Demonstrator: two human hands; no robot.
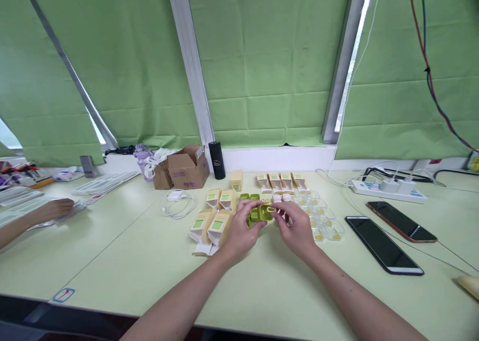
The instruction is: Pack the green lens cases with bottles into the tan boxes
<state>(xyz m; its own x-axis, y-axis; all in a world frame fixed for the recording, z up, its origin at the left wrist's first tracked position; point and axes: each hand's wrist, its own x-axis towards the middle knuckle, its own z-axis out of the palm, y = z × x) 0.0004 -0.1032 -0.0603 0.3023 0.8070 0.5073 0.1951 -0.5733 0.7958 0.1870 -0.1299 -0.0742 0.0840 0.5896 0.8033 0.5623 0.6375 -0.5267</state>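
In the middle of the table my left hand [241, 234] is closed around the side of a small green square cup [265, 213]. My right hand [297, 229] pinches a small pale-yellow looped piece [271, 209] at the cup's opening; its exact kind is too small to tell. More green cups [255, 197] stand just behind and beside my left fingers. To the left of that hand are several open kraft cartons [202, 224] with green windows. Clear plastic cups with yellow bottoms [329, 226] sit right of my right hand. Small pink-white pieces [281, 198] lie behind my fingers, partly hidden.
At the back stand more kraft cartons [280, 182], a black bottle [217, 160] and a cardboard box [188, 167]. Two phones [384, 245] and a power strip [389, 190] with cables occupy the right. Another person's hand [60, 209] rests on sheets at far left.
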